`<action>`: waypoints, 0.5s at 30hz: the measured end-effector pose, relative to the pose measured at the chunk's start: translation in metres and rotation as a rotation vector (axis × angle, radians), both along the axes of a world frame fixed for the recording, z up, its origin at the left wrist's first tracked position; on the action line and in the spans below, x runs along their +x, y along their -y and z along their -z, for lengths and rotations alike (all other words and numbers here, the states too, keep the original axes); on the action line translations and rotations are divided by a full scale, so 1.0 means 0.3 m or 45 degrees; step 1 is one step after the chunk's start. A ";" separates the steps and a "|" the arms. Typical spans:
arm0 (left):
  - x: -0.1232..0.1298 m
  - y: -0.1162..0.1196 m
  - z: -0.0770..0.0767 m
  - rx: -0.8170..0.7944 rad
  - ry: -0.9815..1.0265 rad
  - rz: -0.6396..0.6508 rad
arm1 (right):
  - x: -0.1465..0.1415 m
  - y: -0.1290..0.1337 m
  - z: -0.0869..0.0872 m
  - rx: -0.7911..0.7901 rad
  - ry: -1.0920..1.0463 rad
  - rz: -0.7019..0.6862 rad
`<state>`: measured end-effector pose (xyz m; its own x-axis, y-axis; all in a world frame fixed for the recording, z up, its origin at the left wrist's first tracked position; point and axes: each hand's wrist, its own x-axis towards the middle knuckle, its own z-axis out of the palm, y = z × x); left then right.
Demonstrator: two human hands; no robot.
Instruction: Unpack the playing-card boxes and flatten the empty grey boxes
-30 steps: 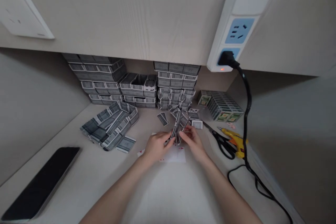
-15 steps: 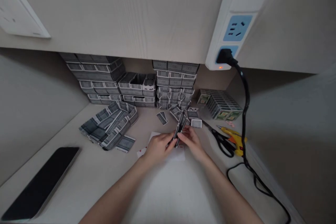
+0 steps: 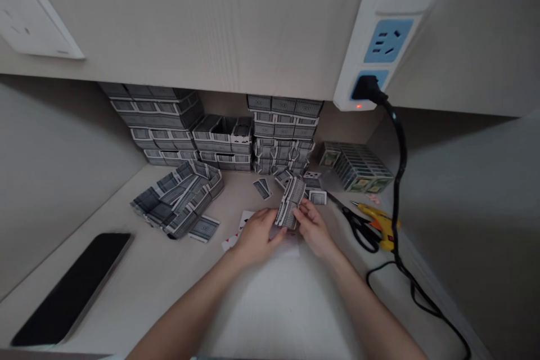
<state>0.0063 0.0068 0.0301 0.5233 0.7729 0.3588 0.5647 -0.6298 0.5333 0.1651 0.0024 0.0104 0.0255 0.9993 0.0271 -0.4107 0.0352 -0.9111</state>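
Between my hands is a small block of folded playing cards (image 3: 292, 202), tilted, with its patterned grey backs facing up. My left hand (image 3: 257, 234) grips its left side, thumb at the lower end. On the right edge my right hand (image 3: 313, 226) presses with thumb and fingers. Flat beneath the hands lie some white card faces (image 3: 245, 218), partly covered. Just beyond the block are loose cards (image 3: 282, 178), and two overlapping cards (image 3: 262, 188) rest to the left of them. One card (image 3: 318, 197) lies face down beyond my right hand.
Left of my hands sits an open tray built of folded cards (image 3: 172, 202), beside a black phone (image 3: 73, 287). Stacked card blocks (image 3: 284, 124) line the back. Boxed card decks (image 3: 358, 166), scissors (image 3: 358, 228), a yellow glue gun (image 3: 382, 225) and a hanging power cable (image 3: 400, 180) occupy the right.
The card block has been turned so its broad patterned side now faces up; before, it stood edge-on with a gap showing. My fingers have shifted to its sides. The camera view moved slightly.
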 end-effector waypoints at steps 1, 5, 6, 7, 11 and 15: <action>-0.003 -0.004 0.002 -0.009 0.035 -0.016 | 0.002 0.001 -0.007 -0.010 -0.006 -0.003; -0.013 -0.026 0.007 -0.027 0.174 -0.074 | 0.007 0.004 -0.019 -0.030 0.028 0.066; -0.015 -0.032 0.007 -0.027 0.203 -0.093 | 0.006 0.004 -0.018 -0.034 0.035 0.090; -0.017 -0.040 0.008 -0.021 0.230 -0.112 | 0.004 0.004 -0.016 -0.037 0.040 0.107; -0.041 -0.076 -0.001 0.092 0.298 -0.152 | 0.004 0.004 -0.009 -0.038 0.040 0.081; -0.100 -0.125 -0.011 0.227 0.283 -0.240 | 0.019 -0.001 -0.001 -0.113 0.128 0.063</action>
<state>-0.0237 0.0444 0.0334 0.2711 0.7633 0.5864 0.5622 -0.6201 0.5472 0.1707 0.0025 0.0107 0.0763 0.9955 -0.0565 -0.3173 -0.0295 -0.9479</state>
